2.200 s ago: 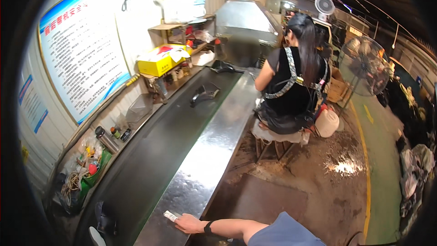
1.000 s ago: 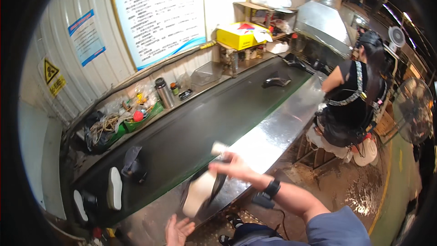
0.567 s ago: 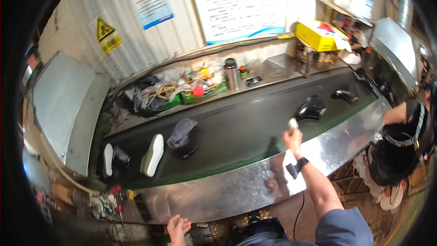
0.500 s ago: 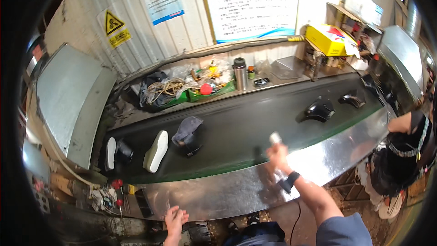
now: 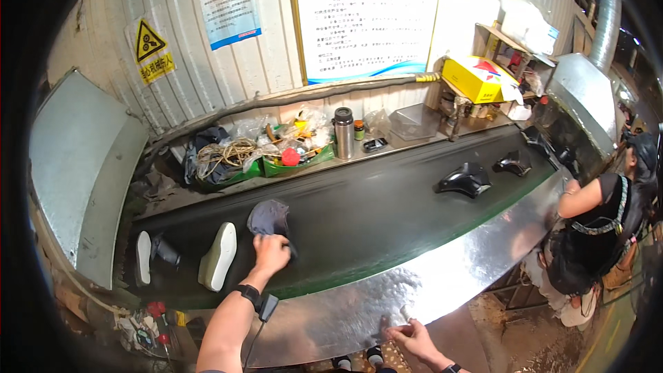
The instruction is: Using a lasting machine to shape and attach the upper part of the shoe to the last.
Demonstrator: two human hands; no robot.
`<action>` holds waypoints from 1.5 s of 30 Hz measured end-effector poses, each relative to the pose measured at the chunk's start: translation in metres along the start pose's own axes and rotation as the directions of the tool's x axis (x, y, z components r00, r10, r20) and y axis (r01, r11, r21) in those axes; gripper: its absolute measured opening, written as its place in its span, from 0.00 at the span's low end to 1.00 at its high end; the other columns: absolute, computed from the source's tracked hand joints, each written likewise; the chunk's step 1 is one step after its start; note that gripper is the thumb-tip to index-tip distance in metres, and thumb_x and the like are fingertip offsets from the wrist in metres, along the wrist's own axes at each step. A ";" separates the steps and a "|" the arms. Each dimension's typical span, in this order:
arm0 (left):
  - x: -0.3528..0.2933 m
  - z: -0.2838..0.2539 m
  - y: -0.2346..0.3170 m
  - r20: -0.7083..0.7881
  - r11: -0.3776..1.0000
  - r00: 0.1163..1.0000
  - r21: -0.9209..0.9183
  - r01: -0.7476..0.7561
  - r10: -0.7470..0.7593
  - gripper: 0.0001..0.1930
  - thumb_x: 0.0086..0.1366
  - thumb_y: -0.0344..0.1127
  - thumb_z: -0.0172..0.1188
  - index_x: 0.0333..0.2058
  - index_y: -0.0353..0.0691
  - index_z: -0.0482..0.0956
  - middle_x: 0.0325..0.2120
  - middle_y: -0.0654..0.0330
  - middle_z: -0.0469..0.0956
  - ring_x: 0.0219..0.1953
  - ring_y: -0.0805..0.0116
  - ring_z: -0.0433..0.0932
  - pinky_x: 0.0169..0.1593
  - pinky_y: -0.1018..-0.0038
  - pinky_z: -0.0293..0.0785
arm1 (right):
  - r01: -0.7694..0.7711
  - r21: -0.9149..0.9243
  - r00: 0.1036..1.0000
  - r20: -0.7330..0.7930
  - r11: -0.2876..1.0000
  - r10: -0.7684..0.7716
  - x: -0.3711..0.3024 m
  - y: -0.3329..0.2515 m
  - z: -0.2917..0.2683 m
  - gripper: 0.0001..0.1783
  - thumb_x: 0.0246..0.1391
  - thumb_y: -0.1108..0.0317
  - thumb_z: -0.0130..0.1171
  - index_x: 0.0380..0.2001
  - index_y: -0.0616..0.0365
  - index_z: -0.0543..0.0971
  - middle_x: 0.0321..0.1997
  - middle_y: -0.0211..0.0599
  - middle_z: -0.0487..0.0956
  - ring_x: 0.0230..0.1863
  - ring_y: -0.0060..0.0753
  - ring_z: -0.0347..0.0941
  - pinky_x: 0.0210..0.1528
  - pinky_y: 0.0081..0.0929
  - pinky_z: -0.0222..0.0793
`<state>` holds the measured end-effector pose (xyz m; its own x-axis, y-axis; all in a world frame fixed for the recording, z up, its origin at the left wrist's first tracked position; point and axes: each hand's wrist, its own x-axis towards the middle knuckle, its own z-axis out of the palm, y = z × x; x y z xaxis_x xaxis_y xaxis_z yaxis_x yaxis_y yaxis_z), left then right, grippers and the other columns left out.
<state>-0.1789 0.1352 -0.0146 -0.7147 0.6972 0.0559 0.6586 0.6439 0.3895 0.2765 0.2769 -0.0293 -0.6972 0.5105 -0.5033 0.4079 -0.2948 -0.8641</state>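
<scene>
Grey cloth shoe top (image 5: 268, 217) lies on the dark belt (image 5: 359, 214), beyond the metal desk (image 5: 456, 262). From where I stand, the likeliest fault is a slip, since the left hand (image 5: 271, 252) reaches only its near edge. A loose black cable (image 5: 254, 340) hangs beside the left forearm (image 5: 228, 331) and could snag on the desk's rim. That arm could also knock the white shoe sole (image 5: 224, 245) near it. Left fingers: curled in, touching the shoe top; firmness of grip cannot be seen. Right hand (image 5: 409, 337), at the desk's near edge: fingers nearly closed, pinching a small white piece (image 5: 407, 313).
</scene>
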 end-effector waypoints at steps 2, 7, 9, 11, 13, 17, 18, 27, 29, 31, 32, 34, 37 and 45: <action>-0.005 -0.004 0.087 0.138 0.961 0.969 -0.215 -0.173 0.205 0.13 0.56 0.40 0.69 0.36 0.37 0.87 0.34 0.53 0.86 0.42 0.58 0.84 0.58 0.59 0.71 | -0.073 0.281 0.996 -0.032 0.957 0.086 -0.001 0.002 -0.013 0.51 0.60 0.68 0.68 0.67 0.78 0.41 0.59 0.54 0.76 0.56 0.38 0.76 0.58 0.40 0.76; -0.040 -0.046 0.164 0.260 0.794 0.922 -0.604 -0.077 0.288 0.16 0.65 0.45 0.66 0.39 0.36 0.87 0.33 0.54 0.87 0.35 0.70 0.85 0.43 0.72 0.80 | -0.075 0.774 0.959 -0.117 0.629 0.258 -0.008 -0.024 0.013 0.44 0.57 0.75 0.68 0.68 0.47 0.52 0.64 0.48 0.69 0.61 0.49 0.71 0.61 0.66 0.69; -0.024 -0.039 0.099 0.027 0.898 0.969 -0.383 -0.218 0.246 0.11 0.61 0.40 0.67 0.35 0.38 0.88 0.34 0.54 0.86 0.38 0.59 0.85 0.46 0.68 0.79 | 0.028 0.723 0.948 -0.239 0.690 0.212 -0.010 -0.005 0.010 0.45 0.56 0.77 0.69 0.68 0.51 0.51 0.61 0.47 0.70 0.59 0.46 0.73 0.61 0.65 0.70; -0.022 -0.020 -0.013 -0.220 0.962 0.954 -0.135 -0.235 0.202 0.09 0.59 0.38 0.66 0.34 0.40 0.88 0.42 0.50 0.83 0.49 0.51 0.80 0.54 0.62 0.75 | 0.118 0.788 0.938 -0.288 0.604 0.192 -0.021 -0.002 0.003 0.35 0.56 0.79 0.68 0.61 0.55 0.60 0.60 0.45 0.71 0.57 0.47 0.74 0.59 0.60 0.73; -0.043 -0.008 -0.123 -0.240 0.964 0.969 0.242 0.113 -0.054 0.31 0.53 0.42 0.71 0.56 0.39 0.77 0.59 0.42 0.71 0.61 0.43 0.69 0.62 0.50 0.68 | 0.168 0.822 0.928 -0.318 0.544 0.194 -0.031 0.009 -0.015 0.33 0.56 0.80 0.66 0.61 0.52 0.63 0.55 0.39 0.76 0.58 0.46 0.74 0.58 0.52 0.75; -0.099 0.002 -0.246 -0.096 0.845 0.848 0.081 0.529 -0.522 0.63 0.43 0.47 0.77 0.74 0.42 0.47 0.71 0.37 0.52 0.73 0.40 0.53 0.72 0.52 0.54 | 0.340 0.872 0.911 -0.399 0.352 0.109 -0.041 0.024 -0.025 0.25 0.60 0.73 0.65 0.57 0.50 0.67 0.55 0.34 0.76 0.57 0.38 0.75 0.63 0.48 0.71; -0.105 0.004 -0.261 -0.144 0.857 0.856 0.077 0.509 -0.496 0.65 0.41 0.46 0.78 0.74 0.50 0.46 0.70 0.34 0.51 0.73 0.39 0.52 0.73 0.52 0.54 | 0.186 0.886 0.937 -0.291 0.424 0.196 -0.046 0.023 -0.023 0.27 0.60 0.73 0.66 0.58 0.47 0.66 0.60 0.35 0.73 0.60 0.41 0.72 0.64 0.58 0.68; -0.112 -0.028 -0.211 0.133 0.808 0.811 -0.086 0.582 -0.570 0.69 0.29 0.35 0.79 0.74 0.59 0.49 0.66 0.37 0.57 0.67 0.38 0.58 0.72 0.52 0.53 | 0.045 0.899 0.999 -0.049 0.435 -0.002 -0.050 0.021 -0.045 0.40 0.62 0.77 0.62 0.68 0.40 0.54 0.67 0.32 0.63 0.64 0.29 0.67 0.69 0.76 0.58; -0.119 -0.046 -0.148 0.125 0.800 0.799 -0.052 0.597 -0.588 0.66 0.30 0.35 0.78 0.73 0.57 0.55 0.64 0.38 0.60 0.65 0.37 0.61 0.71 0.52 0.54 | 0.019 0.883 1.000 -0.025 0.470 0.006 -0.043 0.021 -0.046 0.39 0.63 0.75 0.61 0.69 0.40 0.53 0.69 0.32 0.59 0.66 0.36 0.66 0.69 0.76 0.58; -0.139 -0.059 -0.088 -0.125 0.941 0.969 0.239 0.240 -0.215 0.50 0.30 0.35 0.76 0.62 0.50 0.74 0.61 0.41 0.64 0.63 0.37 0.62 0.67 0.50 0.56 | 0.047 0.838 0.998 -0.066 0.544 0.015 -0.036 0.018 -0.046 0.28 0.63 0.68 0.63 0.63 0.44 0.64 0.65 0.35 0.70 0.68 0.45 0.66 0.67 0.68 0.65; -0.142 -0.063 -0.059 -0.175 0.974 0.983 0.225 -0.004 0.045 0.43 0.30 0.36 0.74 0.55 0.49 0.78 0.60 0.42 0.64 0.62 0.38 0.62 0.65 0.49 0.57 | 0.070 0.824 0.991 -0.120 0.563 0.052 -0.027 0.028 -0.051 0.27 0.64 0.64 0.63 0.62 0.46 0.65 0.63 0.35 0.72 0.65 0.45 0.69 0.64 0.67 0.68; -0.153 -0.078 0.015 -0.211 0.936 0.918 0.183 -0.301 0.337 0.34 0.30 0.37 0.72 0.45 0.47 0.83 0.58 0.44 0.65 0.62 0.40 0.61 0.62 0.48 0.58 | 0.090 0.817 0.976 -0.187 0.569 0.114 -0.013 0.027 -0.051 0.23 0.69 0.57 0.55 0.62 0.47 0.65 0.62 0.37 0.73 0.62 0.48 0.72 0.62 0.66 0.70; -0.183 -0.064 0.123 -0.188 0.888 0.868 0.106 -0.447 0.459 0.30 0.32 0.39 0.72 0.43 0.50 0.84 0.57 0.47 0.66 0.62 0.45 0.61 0.61 0.49 0.58 | 0.027 0.892 0.984 -0.102 0.450 0.144 -0.011 0.012 -0.059 0.28 0.70 0.48 0.48 0.65 0.51 0.65 0.68 0.43 0.67 0.66 0.51 0.67 0.61 0.64 0.69; -0.234 0.061 0.185 -0.013 0.505 0.507 0.113 -0.856 0.862 0.18 0.54 0.45 0.68 0.45 0.57 0.83 0.53 0.62 0.71 0.60 0.62 0.63 0.64 0.53 0.53 | -0.045 0.857 0.980 -0.061 0.514 0.189 -0.016 0.001 -0.077 0.23 0.64 0.50 0.58 0.55 0.52 0.76 0.54 0.35 0.80 0.52 0.36 0.77 0.50 0.43 0.74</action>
<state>0.1247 0.1100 -0.0122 0.2026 0.9040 0.3765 0.9707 -0.2361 0.0446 0.3331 0.3309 -0.0219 -0.5699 0.4942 -0.6565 -0.2638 -0.8667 -0.4234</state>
